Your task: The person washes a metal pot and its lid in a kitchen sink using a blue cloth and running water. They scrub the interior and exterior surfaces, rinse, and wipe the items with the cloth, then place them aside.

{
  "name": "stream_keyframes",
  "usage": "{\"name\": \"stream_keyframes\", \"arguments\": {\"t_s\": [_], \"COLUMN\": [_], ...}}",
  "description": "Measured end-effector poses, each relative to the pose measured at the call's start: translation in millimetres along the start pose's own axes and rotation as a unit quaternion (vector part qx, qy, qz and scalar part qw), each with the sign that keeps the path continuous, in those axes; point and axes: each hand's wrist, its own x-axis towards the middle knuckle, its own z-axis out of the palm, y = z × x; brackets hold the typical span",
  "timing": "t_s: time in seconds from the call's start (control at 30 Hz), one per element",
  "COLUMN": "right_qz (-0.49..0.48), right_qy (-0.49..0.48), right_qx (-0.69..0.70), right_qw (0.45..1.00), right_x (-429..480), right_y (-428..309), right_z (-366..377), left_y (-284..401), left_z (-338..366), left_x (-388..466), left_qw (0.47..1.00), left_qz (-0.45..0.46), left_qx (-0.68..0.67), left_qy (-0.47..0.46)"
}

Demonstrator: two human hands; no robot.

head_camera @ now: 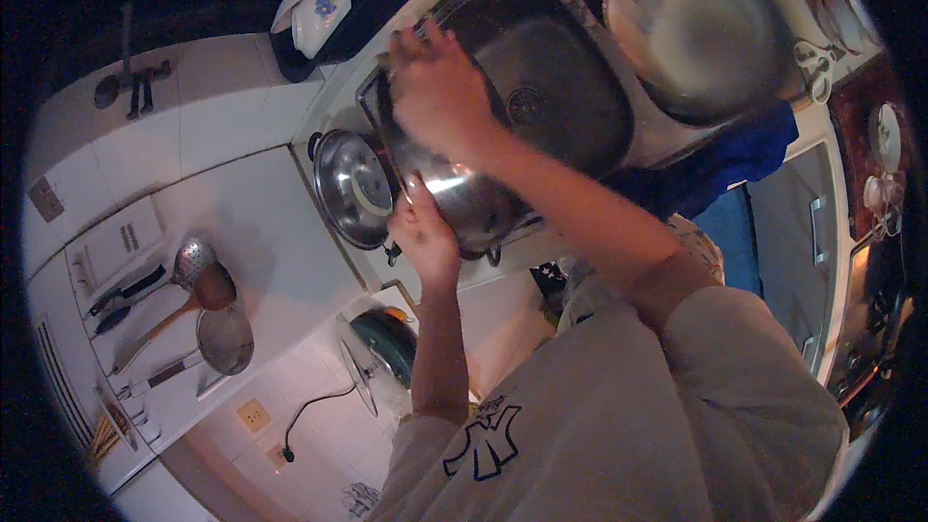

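My left hand [426,238] grips the rim of a shiny steel pot [464,206], with the thumb along its edge. The pot stands at the left end of the dark sink basin [573,80], and a loop handle shows on its near side. Above the pot, my right hand [441,98] reaches over the basin's far left corner with its fingers bent. Motion blur hides whether those fingers hold anything. Just left of my left hand is a round steel vessel [354,188] with dark handles.
A large round metal pan [696,29] lies right of the basin, above a blue towel [714,152]. White scissors [815,72] are beside it. Bowls [319,18] fill a dark rack at the back. A skimmer [196,257], wooden ladle [215,286] and strainer [225,339] hang left.
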Motion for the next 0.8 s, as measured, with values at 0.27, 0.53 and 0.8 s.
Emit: {"name": "stream_keyframes", "arguments": {"t_s": [0.27, 0.53, 0.8], "right_qz": [0.436, 0.529, 0.388], "right_qy": [-0.253, -0.247, 0.074], "right_qx": [0.571, 0.729, 0.261], "right_qw": [0.648, 0.357, 0.881], "right_x": [-12.8, -127.3, -129.9], "right_y": [155.6, 129.1, 30.7], "right_z": [82.0, 73.7, 42.6], "left_y": [19.7, -10.3, -28.9], "left_z": [-3.6, 26.6, 48.6], "left_x": [-29.4, 10.0, 15.1], "left_qw": [1.000, 0.995, 0.996], "left_qz": [-0.002, 0.010, 0.057], "left_qx": [-0.018, -0.082, 0.065], "left_qy": [-0.008, 0.056, 0.027]}}
